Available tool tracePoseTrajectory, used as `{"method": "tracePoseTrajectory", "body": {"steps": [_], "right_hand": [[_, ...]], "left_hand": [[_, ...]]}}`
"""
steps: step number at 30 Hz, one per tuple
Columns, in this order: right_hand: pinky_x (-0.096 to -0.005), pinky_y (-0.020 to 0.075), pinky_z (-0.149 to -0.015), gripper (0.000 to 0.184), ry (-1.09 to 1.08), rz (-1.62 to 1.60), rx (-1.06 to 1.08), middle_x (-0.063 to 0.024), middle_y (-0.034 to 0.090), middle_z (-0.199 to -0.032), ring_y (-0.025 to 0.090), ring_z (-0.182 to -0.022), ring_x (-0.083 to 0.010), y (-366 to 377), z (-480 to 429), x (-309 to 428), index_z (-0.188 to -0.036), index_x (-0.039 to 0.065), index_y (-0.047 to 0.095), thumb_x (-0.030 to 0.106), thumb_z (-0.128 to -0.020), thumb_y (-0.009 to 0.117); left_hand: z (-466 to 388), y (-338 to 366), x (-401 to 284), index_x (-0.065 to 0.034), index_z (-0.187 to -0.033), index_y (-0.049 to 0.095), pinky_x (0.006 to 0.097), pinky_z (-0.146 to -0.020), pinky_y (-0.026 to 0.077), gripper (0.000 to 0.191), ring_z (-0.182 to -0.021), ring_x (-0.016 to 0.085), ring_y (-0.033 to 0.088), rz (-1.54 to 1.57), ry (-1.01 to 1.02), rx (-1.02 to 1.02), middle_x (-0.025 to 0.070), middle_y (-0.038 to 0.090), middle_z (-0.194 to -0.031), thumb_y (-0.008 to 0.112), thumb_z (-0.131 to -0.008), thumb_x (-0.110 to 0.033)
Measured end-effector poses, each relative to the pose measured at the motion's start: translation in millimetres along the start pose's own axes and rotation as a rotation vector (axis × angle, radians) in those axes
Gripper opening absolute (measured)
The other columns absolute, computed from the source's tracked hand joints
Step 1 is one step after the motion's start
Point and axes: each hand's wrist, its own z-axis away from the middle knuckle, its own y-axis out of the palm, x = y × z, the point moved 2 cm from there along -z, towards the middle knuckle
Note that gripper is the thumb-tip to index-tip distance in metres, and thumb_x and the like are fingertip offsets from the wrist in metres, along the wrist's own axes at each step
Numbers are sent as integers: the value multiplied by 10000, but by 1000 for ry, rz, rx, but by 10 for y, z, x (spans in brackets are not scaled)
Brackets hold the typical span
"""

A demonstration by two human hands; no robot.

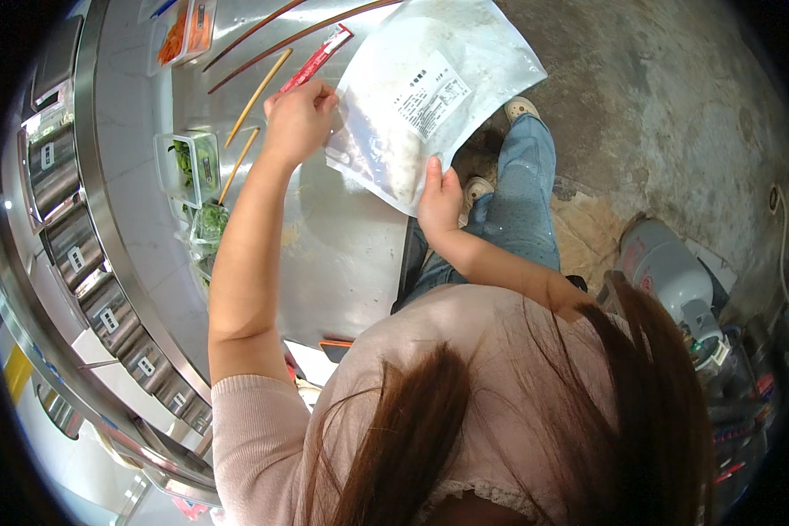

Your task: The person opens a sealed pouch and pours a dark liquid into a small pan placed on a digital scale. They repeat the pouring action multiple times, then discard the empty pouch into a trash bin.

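Observation:
A large clear plastic bag [427, 39] with a printed white label hangs over the edge of the steel worktop. Its contents look pale, with a darker patch near one corner. My right hand [442, 200] grips its near edge, thumb on top. At the bag's left edge, the fingers of my left hand [302, 121] are curled and pinch the plastic. A slim red-and-white packet or sleeve [317, 58] reaches out from beyond my left knuckles; whether the fingers also touch it is hidden.
Brown sticks [256, 56] and yellowish sticks [256, 98] lie on the worktop [342, 263]. Tubs of shredded carrot [183, 36] and greens [194, 167] line its far side, before lidded steel containers [52, 158]. A grey gas cylinder [664, 263] stands on the floor.

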Motion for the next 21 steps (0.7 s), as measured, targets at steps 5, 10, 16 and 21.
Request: {"method": "tracePoseTrajectory", "body": {"steps": [5,10,16,21], "right_hand": [[-386,444,-674,385,-125,224,-27,-180,612,-801,577,-753,-342,72,-57,-44,-900,39,575,384,-917,405],[-409,448,-654,374,-198,302,-61,-195,611,-812,580,-763,-375,71,-183,-46,-896,55,586,374,-917,392],[-419,447,-646,363,-175,365,-37,-194,601,-811,574,-754,-377,57,-294,-193,-917,81,593,376,-920,381],[-409,443,-651,348,-160,364,-2,-186,604,-815,574,-757,-363,61,-328,-324,-927,82,581,364,-928,377]], "left_hand": [[34,122,164,-83,-827,632,360,-853,310,108,-721,237,590,-1,-40,-20,76,641,-725,587,-795,-175],[52,281,148,-79,-806,633,367,-843,311,85,-727,239,576,15,-49,-43,77,630,-712,593,-787,-152],[86,350,-5,-82,-788,635,365,-835,309,64,-748,239,575,14,24,-82,90,628,-724,589,-772,-124],[145,382,-178,-67,-840,627,361,-862,313,102,-698,234,581,-18,66,-112,88,620,-693,606,-782,-148]]}}
